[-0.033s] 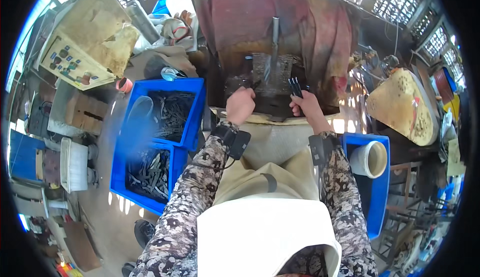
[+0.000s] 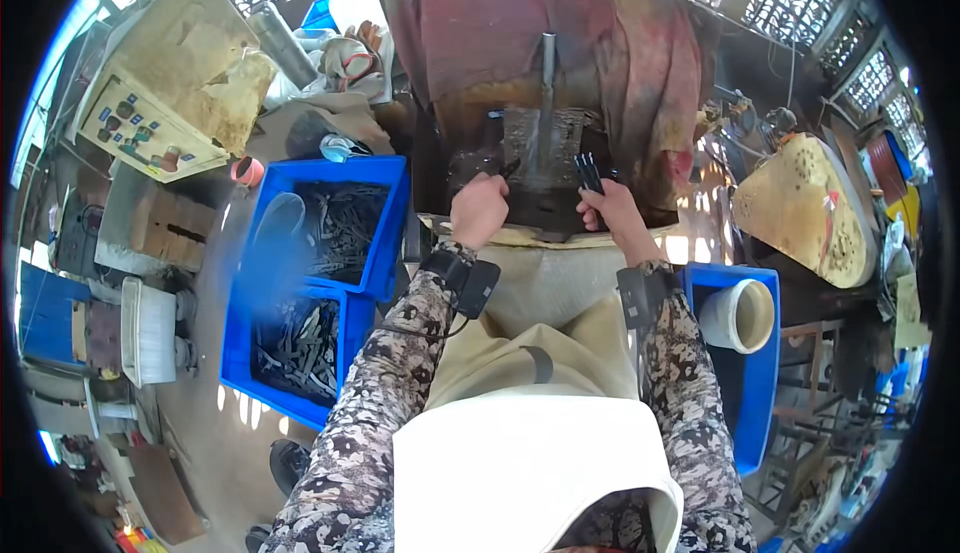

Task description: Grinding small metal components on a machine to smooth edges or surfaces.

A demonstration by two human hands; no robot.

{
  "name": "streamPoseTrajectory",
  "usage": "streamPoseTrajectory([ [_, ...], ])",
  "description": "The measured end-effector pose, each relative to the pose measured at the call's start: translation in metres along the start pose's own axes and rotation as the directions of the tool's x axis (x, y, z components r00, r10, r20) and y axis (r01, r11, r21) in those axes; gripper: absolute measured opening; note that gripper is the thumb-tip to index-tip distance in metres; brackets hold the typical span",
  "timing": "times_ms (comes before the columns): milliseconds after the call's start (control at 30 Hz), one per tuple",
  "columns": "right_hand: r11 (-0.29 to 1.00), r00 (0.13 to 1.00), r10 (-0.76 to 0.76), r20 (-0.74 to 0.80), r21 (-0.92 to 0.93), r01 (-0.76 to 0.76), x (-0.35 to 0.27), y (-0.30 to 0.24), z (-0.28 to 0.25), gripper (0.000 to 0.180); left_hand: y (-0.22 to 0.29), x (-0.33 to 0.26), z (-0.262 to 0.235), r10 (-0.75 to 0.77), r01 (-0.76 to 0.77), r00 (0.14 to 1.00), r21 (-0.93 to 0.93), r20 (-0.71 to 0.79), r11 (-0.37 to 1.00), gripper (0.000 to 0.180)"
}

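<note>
My left hand (image 2: 479, 210) is closed at the near edge of a dark, wet work bay. A short dark piece (image 2: 511, 167) sticks out past its fingers; its kind cannot be made out. In my right hand (image 2: 617, 215) is a small bunch of slender dark metal pieces (image 2: 590, 170), their bright tips pointing away from me. Between and beyond the hands, an upright metal pipe (image 2: 548, 83) stands in the bay, with what looks like water below it. A stained reddish cloth (image 2: 500, 23) hangs over the back and right side of the bay.
Two blue bins (image 2: 398, 223) at left hold many dark metal pieces (image 2: 300, 348). On the right, a blue tub (image 2: 758, 393) contains a pale round bucket (image 2: 750, 317). A control box (image 2: 150, 133) with knobs stands far left. A pale apron or sheet (image 2: 540, 263) spans my lap.
</note>
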State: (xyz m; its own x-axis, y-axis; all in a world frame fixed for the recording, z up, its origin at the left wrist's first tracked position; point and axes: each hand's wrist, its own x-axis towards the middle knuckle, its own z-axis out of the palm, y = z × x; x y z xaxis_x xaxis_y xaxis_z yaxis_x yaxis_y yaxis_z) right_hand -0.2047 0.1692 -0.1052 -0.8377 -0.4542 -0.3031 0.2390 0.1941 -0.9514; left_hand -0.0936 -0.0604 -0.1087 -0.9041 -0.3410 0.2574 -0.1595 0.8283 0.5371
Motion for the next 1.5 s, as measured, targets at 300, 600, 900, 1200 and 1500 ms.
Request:
streamPoseTrajectory([
  [300, 0.994, 0.992, -0.030, 0.120, 0.106, 0.018, -0.014, -0.003, -0.003, 0.014, 0.004, -0.009, 0.005, -0.021, 0.021, 1.000, 0.000, -0.013, 1.000, 0.016],
  [600, 0.999, 0.992, -0.001, 0.129, 0.043, -0.005, -0.006, -0.009, -0.005, 0.011, 0.001, -0.001, 0.005, -0.004, 0.003, 0.998, -0.008, -0.069, 1.000, 0.014],
  [900, 0.995, 0.935, -0.097, -0.341, -0.007, 0.100, 0.025, -0.077, -0.007, 0.016, 0.003, -0.011, 0.007, 0.006, -0.006, 1.000, -0.022, -0.005, 1.000, 0.015],
  [1200, 0.563, 0.664, -0.706, -0.249, -0.765, 0.312, 0.070, -0.184, 0.065, 0.040, 0.014, -0.008, -0.007, 0.030, -0.030, 0.999, -0.015, -0.015, 0.999, 0.012],
  [1500, 0.401, 0.657, -0.734, -0.173, -0.891, 0.214, 0.098, -0.191, 0.072, 0.039, 0.012, -0.004, -0.008, 0.046, -0.046, 0.999, -0.005, 0.016, 0.999, 0.013],
])
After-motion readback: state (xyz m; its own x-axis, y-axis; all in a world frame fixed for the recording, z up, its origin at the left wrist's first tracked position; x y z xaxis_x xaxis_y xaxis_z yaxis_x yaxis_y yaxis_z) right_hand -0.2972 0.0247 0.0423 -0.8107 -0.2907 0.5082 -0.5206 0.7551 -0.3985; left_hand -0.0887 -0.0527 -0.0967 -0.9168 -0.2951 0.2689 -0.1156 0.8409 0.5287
